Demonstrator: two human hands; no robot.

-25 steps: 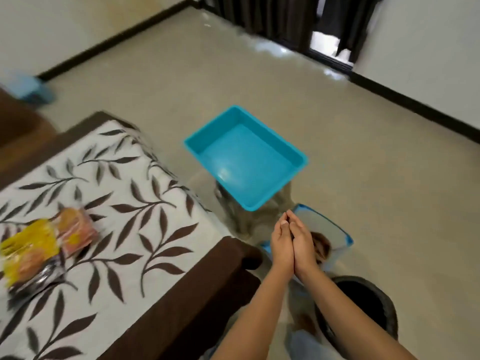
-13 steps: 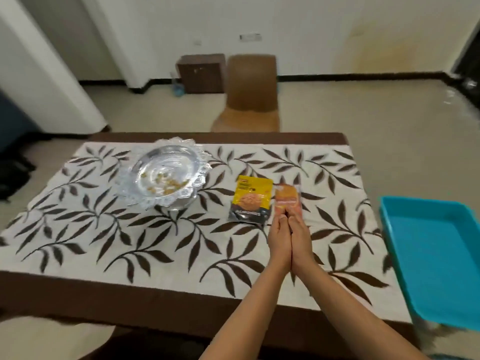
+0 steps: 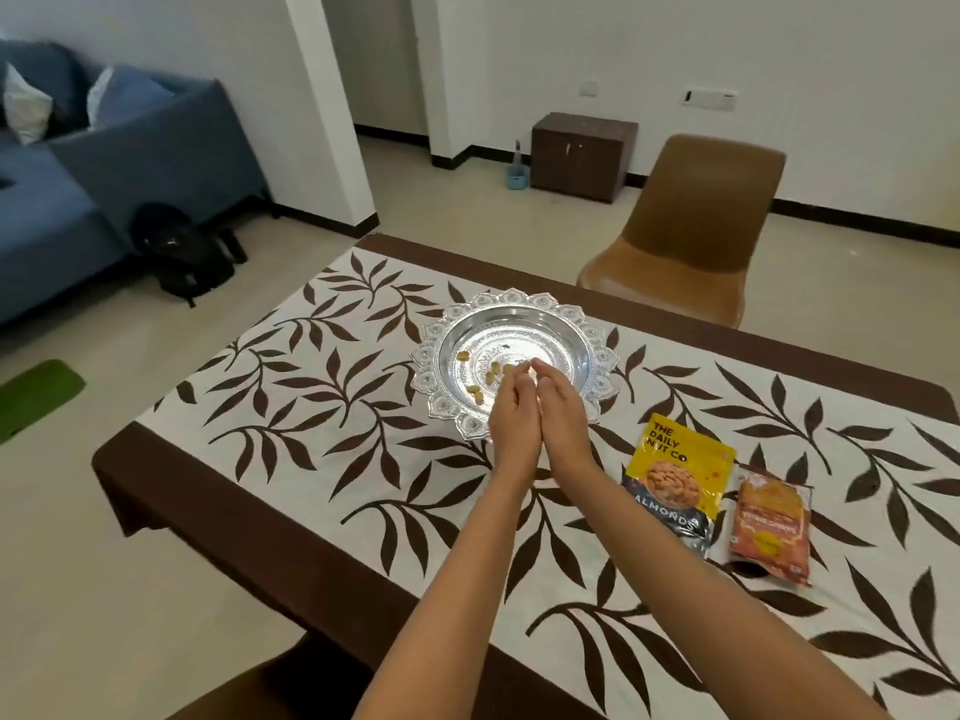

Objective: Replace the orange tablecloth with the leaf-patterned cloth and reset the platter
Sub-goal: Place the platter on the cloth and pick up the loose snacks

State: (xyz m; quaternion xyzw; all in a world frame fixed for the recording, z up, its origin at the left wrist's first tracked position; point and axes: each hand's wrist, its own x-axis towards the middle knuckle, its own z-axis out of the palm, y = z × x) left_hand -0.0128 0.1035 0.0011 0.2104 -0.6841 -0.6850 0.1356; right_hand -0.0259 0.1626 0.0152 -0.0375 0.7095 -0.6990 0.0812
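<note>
A white leaf-patterned cloth (image 3: 311, 397) printed with dark brown leafy sprigs lies flat along a dark brown table (image 3: 171, 491), leaving a brown border of tabletop bare on the left, far and near sides. On it, towards the far middle, sits a round silver platter (image 3: 605, 366) with a scalloped, embossed rim and a shiny bowl-like centre holding a few scattered nuts (image 3: 491, 376). Both bare forearms reach in from the lower edge. The left hand (image 3: 514, 423) and right hand (image 3: 563, 418) are pressed together palm to palm, fingers fairly straight and pointing away, holding nothing, over the near rim of the platter. To the right of the hands lie a yellow packet of almonds (image 3: 675, 480) and, just beside it, an orange snack packet (image 3: 771, 527). A brown chair (image 3: 691, 236) stands at the table's far edge. Pale floor opens to the left, with a green mat (image 3: 36, 397), a black backpack (image 3: 182, 257) and a blue sofa (image 3: 78, 174) beyond.
</note>
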